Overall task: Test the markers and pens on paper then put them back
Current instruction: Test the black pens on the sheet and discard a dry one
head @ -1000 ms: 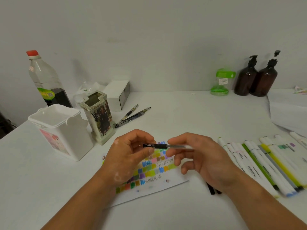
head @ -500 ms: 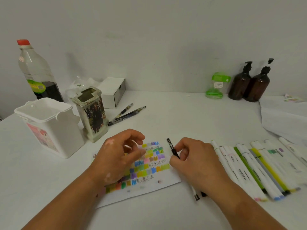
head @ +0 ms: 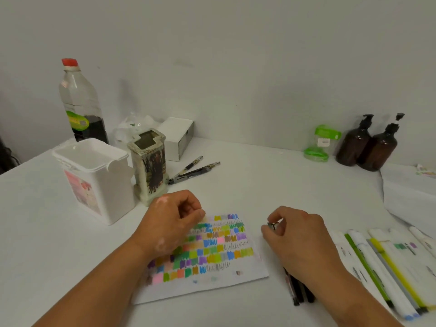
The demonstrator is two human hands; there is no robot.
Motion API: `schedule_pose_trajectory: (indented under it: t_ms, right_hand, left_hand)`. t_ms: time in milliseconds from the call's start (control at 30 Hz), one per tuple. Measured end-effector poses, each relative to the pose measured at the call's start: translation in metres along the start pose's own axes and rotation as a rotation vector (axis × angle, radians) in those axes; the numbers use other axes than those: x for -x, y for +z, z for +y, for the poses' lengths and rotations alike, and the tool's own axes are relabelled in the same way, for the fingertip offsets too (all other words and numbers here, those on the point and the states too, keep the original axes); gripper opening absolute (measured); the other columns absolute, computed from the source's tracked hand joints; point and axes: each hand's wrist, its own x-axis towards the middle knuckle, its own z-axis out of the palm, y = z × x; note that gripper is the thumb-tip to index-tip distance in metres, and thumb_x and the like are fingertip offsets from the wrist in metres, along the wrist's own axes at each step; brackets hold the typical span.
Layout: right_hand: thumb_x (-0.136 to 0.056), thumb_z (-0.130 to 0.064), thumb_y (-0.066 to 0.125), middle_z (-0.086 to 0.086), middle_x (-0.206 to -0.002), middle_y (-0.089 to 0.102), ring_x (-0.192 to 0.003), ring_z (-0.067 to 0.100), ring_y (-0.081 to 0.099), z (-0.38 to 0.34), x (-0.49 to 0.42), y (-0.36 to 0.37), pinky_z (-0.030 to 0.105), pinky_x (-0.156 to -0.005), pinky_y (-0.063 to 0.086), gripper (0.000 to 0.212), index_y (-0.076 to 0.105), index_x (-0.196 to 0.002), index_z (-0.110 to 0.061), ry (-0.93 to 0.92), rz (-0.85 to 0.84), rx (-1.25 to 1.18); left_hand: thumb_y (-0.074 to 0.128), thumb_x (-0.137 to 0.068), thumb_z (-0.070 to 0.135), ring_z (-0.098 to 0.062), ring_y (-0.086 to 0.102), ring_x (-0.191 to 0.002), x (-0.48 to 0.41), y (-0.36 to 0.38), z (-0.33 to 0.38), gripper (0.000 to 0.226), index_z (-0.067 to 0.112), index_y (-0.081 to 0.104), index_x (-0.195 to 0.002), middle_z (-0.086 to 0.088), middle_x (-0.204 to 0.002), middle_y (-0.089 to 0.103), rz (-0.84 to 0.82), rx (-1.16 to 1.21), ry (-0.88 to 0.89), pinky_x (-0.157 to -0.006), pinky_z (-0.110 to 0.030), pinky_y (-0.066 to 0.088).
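Pen (head: 273, 224), level between both hands a second ago, is now gripped in the fingers of the right hand (head: 299, 241) beside the paper (head: 219, 282), over the dark pens (head: 297, 291) at lower centre, likely tested and going back; the left hand (head: 173, 223) curls on the sheet, holding I cannot tell what

White table (head: 271, 180), swatched paper (head: 245, 272), marker row (head: 387, 267), loose pens (head: 191, 171), tub (head: 99, 185), holder (head: 151, 171), pump bottles (head: 377, 149)
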Motion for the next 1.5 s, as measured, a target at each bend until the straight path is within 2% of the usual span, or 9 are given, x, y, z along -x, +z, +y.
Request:
schedule_pose_trajectory:
  t_ms: [133, 267, 500, 700, 900, 1033, 1200, 1333, 1500]
  right_hand:
    - [-0.093, -0.036, 0.061, -0.012, -0.094, 0.073, -0.086, 0.011, 0.065, -0.046, -0.044, 0.016, 0.031, -0.078, 0.056, 0.019, 0.072, -0.108, -0.031, -0.251, -0.087, 0.108]
    - [-0.099, -0.021, 0.053, 0.003, -0.119, 0.07, -0.105, 0.023, 0.065, -0.08, -0.107, 0.044, 0.036, -0.091, 0.054, 0.032, 0.067, -0.128, -0.021, -0.424, -0.191, 0.226]
    - [-0.092, -0.001, 0.052, 0.009, -0.114, 0.066, -0.102, 0.029, 0.063, -0.125, -0.148, 0.098, 0.04, -0.085, 0.053, 0.037, 0.065, -0.124, -0.015, -0.667, -0.267, 0.315]
    - [-0.095, -0.01, 0.05, 0.005, -0.108, 0.064, -0.101, 0.027, 0.06, -0.128, -0.153, 0.123, 0.034, -0.069, 0.044, 0.029, 0.064, -0.118, -0.021, -0.782, -0.136, 0.459]
    - [-0.097, -0.01, 0.049, 0.006, -0.107, 0.062, -0.097, 0.027, 0.06, -0.121, -0.147, 0.108, 0.041, -0.081, 0.054, 0.023, 0.064, -0.113, -0.017, -0.724, -0.201, 0.493]
    - [-0.097, -0.013, 0.053, 0.005, -0.094, 0.065, -0.084, 0.026, 0.062, -0.107, -0.136, 0.072, 0.037, -0.073, 0.051, 0.014, 0.066, -0.098, -0.014, -0.403, -0.257, 0.09]
    - [-0.092, -0.01, 0.068, 0.01, -0.094, 0.075, -0.082, 0.019, 0.075, -0.072, -0.088, 0.019, 0.028, -0.068, 0.06, 0.009, 0.071, -0.101, -0.01, 0.14, -0.284, -0.892]
    - [-0.088, 0.0, 0.069, 0.015, -0.095, 0.078, -0.086, 0.024, 0.077, -0.04, -0.046, 0.004, 0.03, -0.069, 0.061, 0.012, 0.069, -0.1, -0.005, 0.307, -0.205, -1.392]
    - [-0.076, 0.0, 0.07, 0.022, -0.102, 0.075, -0.09, 0.029, 0.077, -0.021, -0.011, 0.013, 0.03, -0.068, 0.062, 0.017, 0.07, -0.092, -0.005, 0.366, -0.181, -1.71]
  left_hand:
    - [0.074, -0.086, 0.034, -0.002, 0.063, -0.073, -0.004, -0.002, -0.006, 0.01, 0.033, 0.068, -0.078, 0.013, -0.074, 0.068, 0.049, -0.001, -0.031, -0.064, -0.016, 0.055]
    - [0.074, -0.087, 0.033, -0.001, 0.062, -0.074, -0.007, 0.0, -0.012, 0.012, 0.032, 0.068, -0.077, 0.012, -0.072, 0.067, 0.069, -0.007, -0.047, -0.065, -0.017, 0.055]
    - [0.073, -0.086, 0.032, 0.003, 0.059, -0.073, -0.009, 0.003, -0.017, 0.012, 0.033, 0.067, -0.076, 0.015, -0.068, 0.064, 0.101, -0.01, -0.021, -0.061, -0.011, 0.048]
    - [0.072, -0.087, 0.033, 0.001, 0.059, -0.07, -0.011, 0.0, -0.014, 0.012, 0.032, 0.066, -0.076, 0.015, -0.068, 0.062, 0.117, 0.011, -0.011, -0.057, -0.009, 0.044]
    - [0.071, -0.087, 0.034, 0.003, 0.058, -0.07, -0.009, -0.001, -0.011, 0.011, 0.032, 0.066, -0.078, 0.015, -0.07, 0.062, 0.096, 0.027, -0.032, -0.057, -0.009, 0.044]
    - [0.072, -0.087, 0.035, 0.002, 0.06, -0.071, -0.008, -0.004, -0.007, 0.008, 0.033, 0.067, -0.081, 0.015, -0.073, 0.064, 0.079, 0.045, -0.06, -0.058, -0.009, 0.045]
    - [0.07, -0.087, 0.046, 0.006, 0.06, -0.084, -0.003, -0.005, 0.004, 0.018, 0.045, 0.062, -0.104, 0.025, -0.088, 0.066, -0.034, 0.152, -0.055, -0.071, -0.012, 0.051]
    - [0.066, -0.09, 0.045, 0.009, 0.063, -0.094, 0.003, -0.001, 0.016, 0.022, 0.051, 0.061, -0.111, 0.03, -0.1, 0.068, -0.218, 0.249, -0.052, -0.078, -0.014, 0.054]
    - [0.059, -0.097, 0.016, -0.019, 0.073, -0.091, 0.013, -0.001, 0.025, 0.024, 0.028, 0.072, -0.114, -0.001, -0.099, 0.077, -0.358, 0.621, -0.053, -0.079, -0.021, 0.057]
